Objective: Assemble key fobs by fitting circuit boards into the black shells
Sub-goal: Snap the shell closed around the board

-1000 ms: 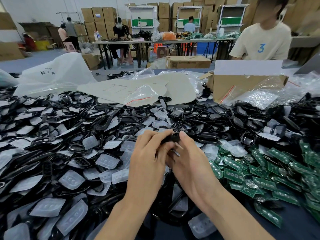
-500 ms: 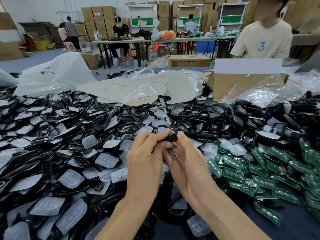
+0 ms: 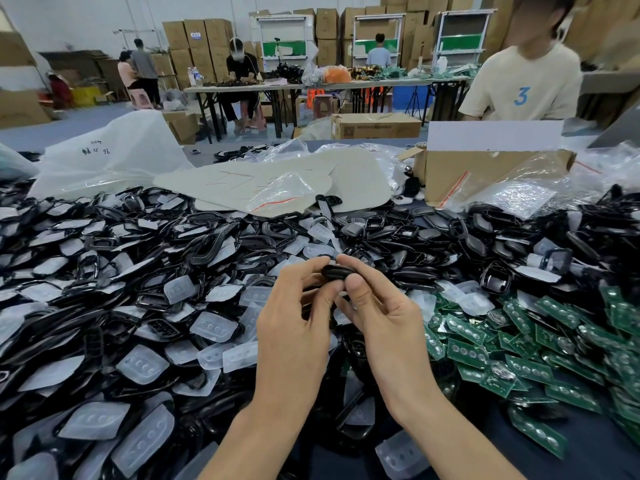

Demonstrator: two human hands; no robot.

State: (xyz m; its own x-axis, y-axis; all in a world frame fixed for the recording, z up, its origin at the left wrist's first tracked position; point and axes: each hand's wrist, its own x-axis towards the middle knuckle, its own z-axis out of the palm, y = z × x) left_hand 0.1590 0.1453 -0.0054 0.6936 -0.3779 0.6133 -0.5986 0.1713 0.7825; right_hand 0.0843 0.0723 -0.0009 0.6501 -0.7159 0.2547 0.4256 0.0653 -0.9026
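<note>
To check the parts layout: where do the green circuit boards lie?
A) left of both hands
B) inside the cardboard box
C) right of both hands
C: the green circuit boards are heaped to the right of the right hand, which holds a black shell with the left hand.

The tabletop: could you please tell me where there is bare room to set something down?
Bare dark-blue tabletop shows only at the near right, between the right forearm and the green circuit boards. The flat beige cardboard sheet is mostly bare. Elsewhere, black plastic shells crowd everything.
</note>
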